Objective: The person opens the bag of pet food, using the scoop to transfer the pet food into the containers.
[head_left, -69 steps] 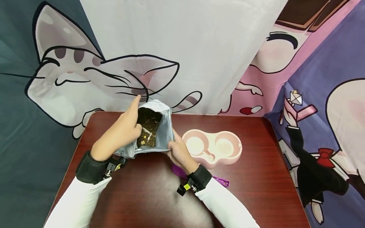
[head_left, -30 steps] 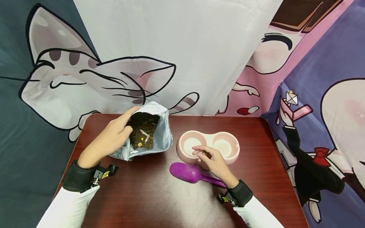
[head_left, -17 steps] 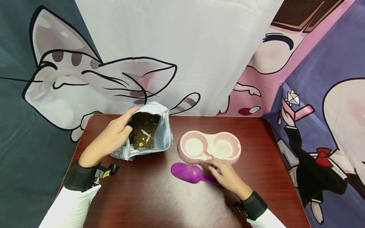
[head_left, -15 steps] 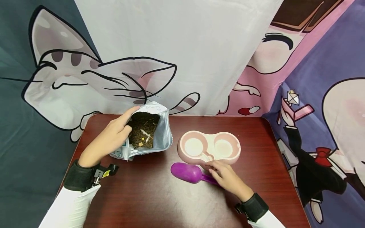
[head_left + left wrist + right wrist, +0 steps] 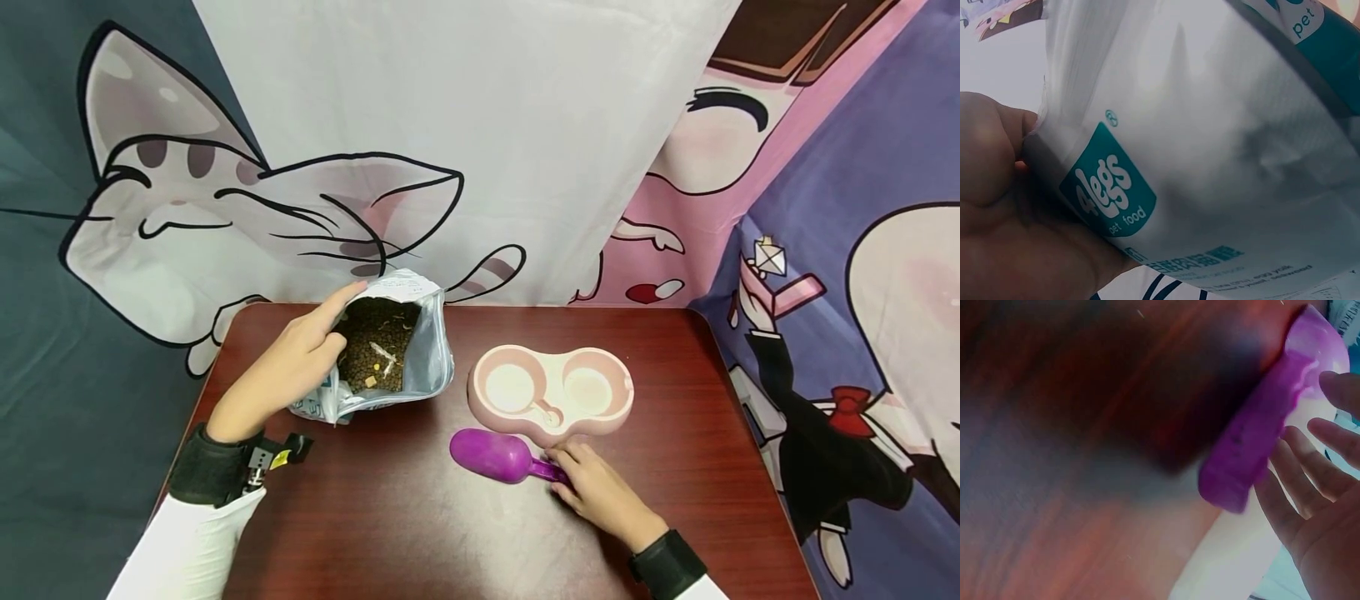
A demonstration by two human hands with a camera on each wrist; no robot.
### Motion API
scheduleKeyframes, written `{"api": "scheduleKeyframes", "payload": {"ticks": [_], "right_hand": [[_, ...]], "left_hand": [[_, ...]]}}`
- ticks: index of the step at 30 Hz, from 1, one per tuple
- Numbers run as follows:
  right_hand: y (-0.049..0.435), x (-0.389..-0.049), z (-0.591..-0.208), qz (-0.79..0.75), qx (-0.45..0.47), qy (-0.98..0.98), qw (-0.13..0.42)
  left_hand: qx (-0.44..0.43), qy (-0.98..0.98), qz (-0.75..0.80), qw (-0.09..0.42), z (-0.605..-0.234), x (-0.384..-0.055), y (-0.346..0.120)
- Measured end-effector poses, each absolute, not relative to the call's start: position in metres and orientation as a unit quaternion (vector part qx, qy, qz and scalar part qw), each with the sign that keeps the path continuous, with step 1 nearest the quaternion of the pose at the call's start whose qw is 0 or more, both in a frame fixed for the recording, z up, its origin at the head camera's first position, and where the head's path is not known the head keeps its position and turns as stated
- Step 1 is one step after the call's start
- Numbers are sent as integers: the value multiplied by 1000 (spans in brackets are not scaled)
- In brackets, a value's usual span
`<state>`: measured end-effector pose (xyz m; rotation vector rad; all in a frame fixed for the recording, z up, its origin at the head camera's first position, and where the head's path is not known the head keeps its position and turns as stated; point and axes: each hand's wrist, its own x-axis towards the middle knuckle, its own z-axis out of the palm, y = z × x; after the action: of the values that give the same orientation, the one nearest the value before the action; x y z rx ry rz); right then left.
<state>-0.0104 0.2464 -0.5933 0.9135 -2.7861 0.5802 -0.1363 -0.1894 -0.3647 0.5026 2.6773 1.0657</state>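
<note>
My left hand grips the left rim of an open silver pet food bag, its index finger stretched along the edge. Brown kibble fills the bag, with a few yellow bits and a pale packet on top. In the left wrist view the bag front reads "4legs pet food". A purple scoop lies on the table, bowl end to the left. Over its handle is my right hand. The right wrist view shows that hand's spread fingers beside the scoop handle, not wrapped round it.
A pink double pet bowl stands just behind the scoop, right of the bag. All of these are on a dark red-brown wooden table. Cartoon-printed cloth hangs behind and to the right.
My right hand has let go of the bag's right side and moved right and down to the scoop handle. The bag was lowered slightly left; my left hand stays on it.
</note>
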Motion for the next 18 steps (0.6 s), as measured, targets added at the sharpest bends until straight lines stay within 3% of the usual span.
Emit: {"api": "scheduleKeyframes", "payload": {"ticks": [18], "right_hand": [[235,-3,-614,211,308,-922,102]], "left_hand": [[167,910,366,104,-363,-135,-189]]}}
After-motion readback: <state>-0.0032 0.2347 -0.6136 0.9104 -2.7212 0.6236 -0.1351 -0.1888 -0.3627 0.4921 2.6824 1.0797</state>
